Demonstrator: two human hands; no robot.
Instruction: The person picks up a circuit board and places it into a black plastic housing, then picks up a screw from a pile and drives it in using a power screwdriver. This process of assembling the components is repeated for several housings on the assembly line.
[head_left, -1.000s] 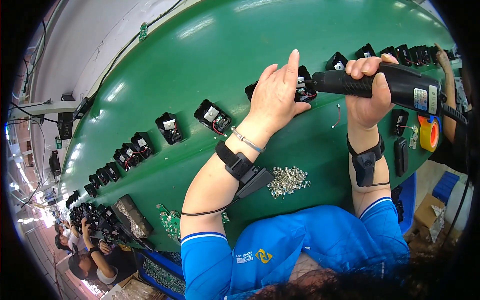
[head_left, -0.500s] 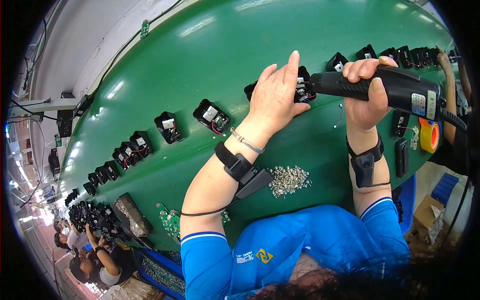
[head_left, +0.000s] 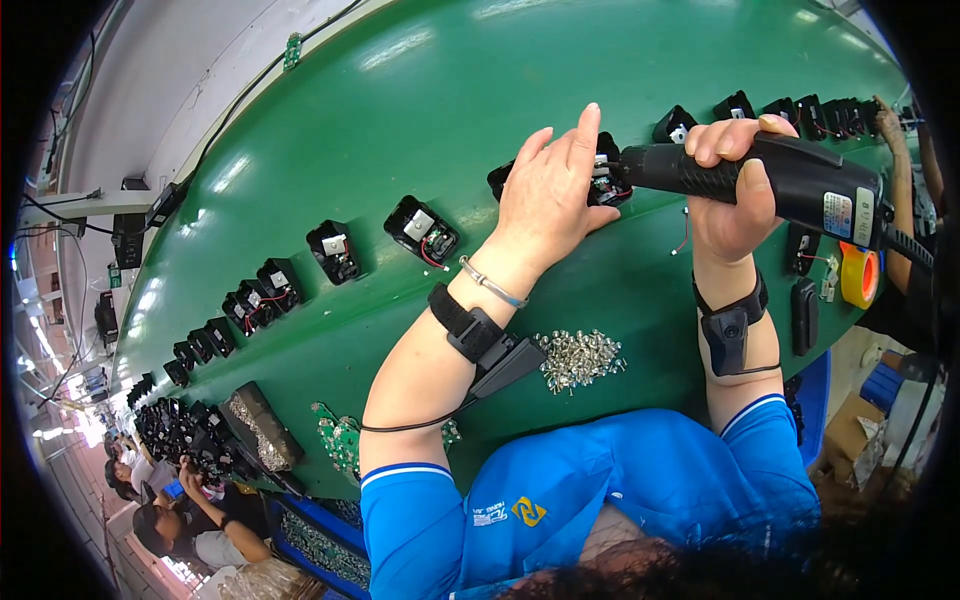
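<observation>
In my right hand (head_left: 735, 190) is a black electric screwdriver (head_left: 800, 185), lying nearly level with its tip pointing left. The tip reaches into an open black plastic housing (head_left: 616, 190) that has a light metal piece and wires inside. My left hand (head_left: 550, 190) braces this housing, index finger stretched along its far left side and thumb at its near edge. The hand covers part of the housing, so the exact contact is hidden. Behind my left fingers another black housing (head_left: 497, 180) shows in part. A heap of silver screws (head_left: 582, 360) lies between my forearms.
More black housings (head_left: 422, 230) stand in a curved row across the green table (head_left: 480, 90). Green circuit boards (head_left: 338, 440) and a screw-filled tray (head_left: 262, 430) lie at near left. Yellow tape (head_left: 858, 275) sits at right. Other people (head_left: 200, 520) work at lower left; another's arm (head_left: 888, 125) reaches in far right.
Both my hands, the screwdriver and the housing stay nearly in place. At lower left, a co-worker's head and arms have shifted.
</observation>
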